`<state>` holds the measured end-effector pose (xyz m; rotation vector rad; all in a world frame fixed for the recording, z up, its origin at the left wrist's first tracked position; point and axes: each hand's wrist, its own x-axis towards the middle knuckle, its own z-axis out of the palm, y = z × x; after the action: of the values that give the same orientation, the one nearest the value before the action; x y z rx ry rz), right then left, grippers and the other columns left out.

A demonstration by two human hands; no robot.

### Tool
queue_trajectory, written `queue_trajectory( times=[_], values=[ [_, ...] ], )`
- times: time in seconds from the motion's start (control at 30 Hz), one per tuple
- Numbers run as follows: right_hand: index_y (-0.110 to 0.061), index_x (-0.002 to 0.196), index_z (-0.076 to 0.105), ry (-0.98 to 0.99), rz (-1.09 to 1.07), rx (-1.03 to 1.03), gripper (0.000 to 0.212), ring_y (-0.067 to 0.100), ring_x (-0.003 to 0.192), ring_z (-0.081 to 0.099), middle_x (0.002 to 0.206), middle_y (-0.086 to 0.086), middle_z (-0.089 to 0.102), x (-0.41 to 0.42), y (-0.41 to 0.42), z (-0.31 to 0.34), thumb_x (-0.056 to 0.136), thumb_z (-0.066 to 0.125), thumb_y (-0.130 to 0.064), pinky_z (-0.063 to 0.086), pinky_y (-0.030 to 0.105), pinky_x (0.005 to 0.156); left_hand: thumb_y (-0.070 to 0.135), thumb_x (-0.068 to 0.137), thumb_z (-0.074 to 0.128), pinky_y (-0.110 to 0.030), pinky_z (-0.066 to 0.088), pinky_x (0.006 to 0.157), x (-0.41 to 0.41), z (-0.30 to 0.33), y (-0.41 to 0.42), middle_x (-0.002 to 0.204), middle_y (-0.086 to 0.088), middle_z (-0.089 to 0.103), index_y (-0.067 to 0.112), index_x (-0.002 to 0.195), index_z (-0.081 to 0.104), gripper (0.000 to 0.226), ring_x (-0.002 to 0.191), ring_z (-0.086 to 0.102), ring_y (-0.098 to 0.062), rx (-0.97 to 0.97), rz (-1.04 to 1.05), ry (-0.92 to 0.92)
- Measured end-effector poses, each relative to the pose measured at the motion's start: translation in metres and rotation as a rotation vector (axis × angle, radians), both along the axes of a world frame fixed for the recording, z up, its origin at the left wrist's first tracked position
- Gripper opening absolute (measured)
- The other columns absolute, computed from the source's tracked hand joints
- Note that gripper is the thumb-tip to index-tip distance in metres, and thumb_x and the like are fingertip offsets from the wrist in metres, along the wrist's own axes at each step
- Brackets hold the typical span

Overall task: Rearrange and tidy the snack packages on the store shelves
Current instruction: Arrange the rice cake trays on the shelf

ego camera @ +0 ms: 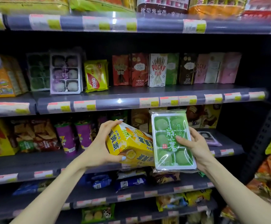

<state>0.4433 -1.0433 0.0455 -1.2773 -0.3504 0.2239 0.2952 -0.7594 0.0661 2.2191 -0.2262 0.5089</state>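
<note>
Two hands: each holds one package in front of the third shelf [99, 168] down.
Left hand [102, 143]: fingers curl over the top edge of the yellow box [130, 143], thumb under its lower edge.
Yellow box: tilted, long axis running from the fingers down to the right, printed face toward the camera; its right end sits behind the green tray.
Right hand [194, 144]: thumb pressed on the front of the green mochi tray [172, 141], fingers behind it.
Green mochi tray: nearly upright, long axis vertical, top leaning slightly left, label facing the camera.
Above the fingers: purple mochi tray [66, 73] and Pocky boxes [158, 70] stand on the second shelf.
</note>
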Motion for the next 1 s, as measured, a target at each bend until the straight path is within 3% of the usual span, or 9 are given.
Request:
queue_trajectory(
  times=[0.13,0.3,0.4,0.57,0.63,0.7,0.73,0.87,1.0],
  values=[
    [-0.016,0.122,0.059,0.019,-0.024,0.006,0.065,0.031,0.098,0.070,0.107,0.007,0.073,0.018,0.007,-0.011,0.060,0.079,-0.008,0.049,0.056,0.096,0.030,0.056,0.087,-0.017,0.034,0.106,0.034,-0.014,0.011,0.139,0.015,0.021,0.037,0.141,0.027,0.104,0.134,0.029,-0.006,0.007,-0.024,0.035],
    [-0.013,0.122,0.058,0.034,-0.041,0.026,0.066,0.031,0.097,0.070,0.106,0.008,0.073,0.043,0.019,-0.022,0.060,0.080,-0.007,0.051,0.054,0.093,0.042,0.049,0.084,-0.008,0.035,0.099,0.067,-0.027,0.031,0.139,0.012,0.023,0.038,0.140,0.028,0.106,0.131,0.032,-0.002,-0.062,-0.008,0.064],
    [-0.012,0.124,0.057,0.055,-0.044,0.054,0.069,0.033,0.098,0.070,0.106,0.009,0.073,0.057,0.027,-0.029,0.059,0.080,-0.006,0.052,0.053,0.091,0.035,0.052,0.086,-0.006,0.035,0.097,0.081,-0.031,0.040,0.141,0.012,0.022,0.041,0.139,0.029,0.104,0.131,0.029,0.002,-0.062,-0.036,0.100],
    [-0.012,0.123,0.057,0.079,-0.064,0.039,0.069,0.028,0.094,0.071,0.104,0.008,0.074,0.071,0.039,-0.041,0.058,0.080,-0.007,0.056,0.045,0.087,0.035,0.050,0.083,0.001,0.034,0.091,0.096,-0.043,0.050,0.145,0.005,0.016,0.046,0.133,0.036,0.096,0.134,0.026,-0.013,-0.053,-0.037,0.177],
    [-0.011,0.124,0.056,0.088,-0.075,0.030,0.069,0.027,0.094,0.071,0.102,0.007,0.075,0.075,0.043,-0.047,0.059,0.080,-0.007,0.056,0.043,0.086,0.039,0.049,0.086,-0.009,0.039,0.098,0.100,-0.045,0.050,0.147,0.000,0.018,0.052,0.130,0.040,0.094,0.134,0.030,-0.018,-0.118,-0.023,0.198],
    [-0.010,0.123,0.056,0.117,-0.088,0.043,0.062,0.033,0.098,0.069,0.104,0.011,0.074,0.080,0.045,-0.054,0.065,0.078,-0.002,0.052,0.053,0.092,0.041,0.048,0.091,-0.031,0.046,0.103,0.104,-0.048,0.049,0.145,-0.003,0.031,0.050,0.130,0.046,0.093,0.130,0.043,-0.023,-0.235,-0.045,0.200],
    [-0.009,0.123,0.056,0.132,-0.096,0.051,0.059,0.036,0.100,0.068,0.106,0.013,0.073,0.082,0.046,-0.057,0.069,0.077,0.001,0.049,0.057,0.094,0.044,0.049,0.092,-0.035,0.049,0.099,0.106,-0.049,0.048,0.142,-0.002,0.041,0.047,0.129,0.050,0.091,0.125,0.051,-0.022,-0.304,-0.058,0.194],
    [-0.008,0.128,0.053,0.166,-0.112,0.072,0.060,0.037,0.105,0.065,0.113,0.016,0.070,0.088,0.048,-0.065,0.074,0.075,0.003,0.047,0.060,0.096,0.061,0.048,0.087,-0.026,0.055,0.082,0.114,-0.052,0.040,0.128,0.007,0.061,0.047,0.125,0.057,0.083,0.112,0.063,-0.013,-0.537,0.004,0.173],
    [-0.008,0.121,0.056,0.168,-0.094,0.079,0.057,0.031,0.091,0.071,0.102,0.013,0.074,0.094,0.047,-0.068,0.068,0.076,0.002,0.057,0.051,0.082,0.045,0.044,0.090,-0.040,0.054,0.092,0.126,-0.055,0.036,0.138,-0.002,0.047,0.046,0.137,0.041,0.104,0.118,0.059,-0.021,-0.661,0.096,0.127]
  ],
)
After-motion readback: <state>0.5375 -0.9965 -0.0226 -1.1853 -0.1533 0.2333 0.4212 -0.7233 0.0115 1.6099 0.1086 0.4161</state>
